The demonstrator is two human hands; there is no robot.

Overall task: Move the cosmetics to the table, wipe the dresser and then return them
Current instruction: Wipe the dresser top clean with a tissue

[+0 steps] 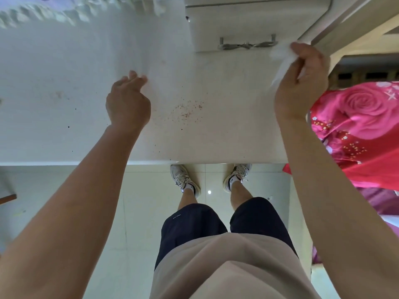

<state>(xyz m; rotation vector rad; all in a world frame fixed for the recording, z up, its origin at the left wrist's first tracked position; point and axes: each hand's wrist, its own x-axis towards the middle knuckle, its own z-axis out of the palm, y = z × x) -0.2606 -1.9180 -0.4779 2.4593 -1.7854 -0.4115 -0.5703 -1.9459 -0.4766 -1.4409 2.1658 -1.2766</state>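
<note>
White dresser desk (216, 134) fills the view, tiled floor (140, 201) below its edge. Left hand (127, 102) rests on the top, fingers curled, grip loose, holding nothing. Just right of it: reddish powder specks (185, 111) scattered on the surface. Further right, a small drawer unit (248, 24). Right hand (302, 83) beside it, grip pinching a white tissue (282, 61). Pink floral bedding (356, 126) right of that hand.

left arm: extended forward, bare | left hand (127, 102): held palm down, fingers loosely curled, nothing gripped | right arm: extended forward, raised higher | right hand (302, 83): fingers pinched closed on a white tissue (282, 59)
</note>
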